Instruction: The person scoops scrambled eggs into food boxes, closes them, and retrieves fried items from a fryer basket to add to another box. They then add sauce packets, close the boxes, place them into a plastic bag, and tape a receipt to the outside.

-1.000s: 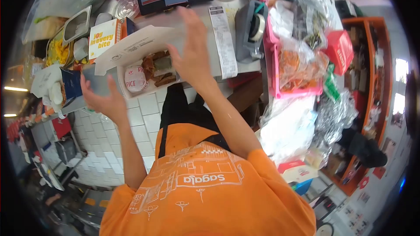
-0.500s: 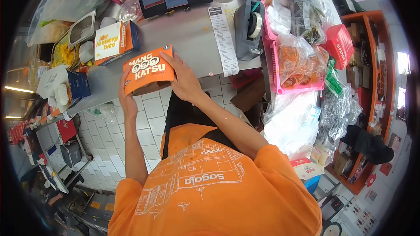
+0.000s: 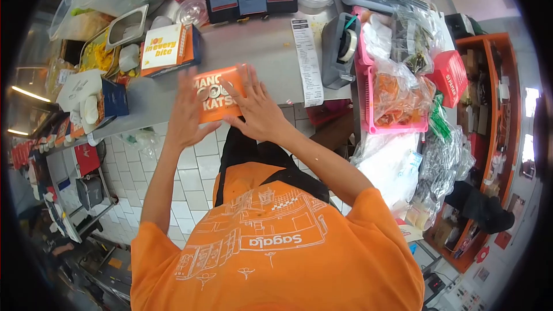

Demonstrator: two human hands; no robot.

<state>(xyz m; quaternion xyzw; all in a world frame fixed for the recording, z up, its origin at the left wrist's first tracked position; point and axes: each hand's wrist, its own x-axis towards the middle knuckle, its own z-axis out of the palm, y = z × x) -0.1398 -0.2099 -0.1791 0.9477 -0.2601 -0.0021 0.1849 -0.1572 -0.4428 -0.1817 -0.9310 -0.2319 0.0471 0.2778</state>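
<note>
An orange paper food box (image 3: 214,103) with white "MANG KATSU" lettering sits at the near edge of the metal counter, its printed lid facing up. My left hand (image 3: 189,114) is flat along the box's left side, fingers stretched out and thumb apart, slightly blurred. Across the right part of the lid, my right hand (image 3: 256,106) spreads its fingers. Both palms touch or nearly touch the box, and neither is wrapped round it. Part of the lettering is hidden by my right fingers.
Behind are a white-and-orange box (image 3: 163,48), a tablet (image 3: 250,6) and a long receipt (image 3: 307,63). A tape dispenser (image 3: 341,52) and pink basket (image 3: 397,128) of bagged food stand right. An opened blue-and-white box (image 3: 115,99) stands left, near a metal tray (image 3: 128,27).
The box has gone from being held tilted between my hands to lying flatter on the counter edge. My fingers have opened and spread over it. The camera view has shifted a little.
</note>
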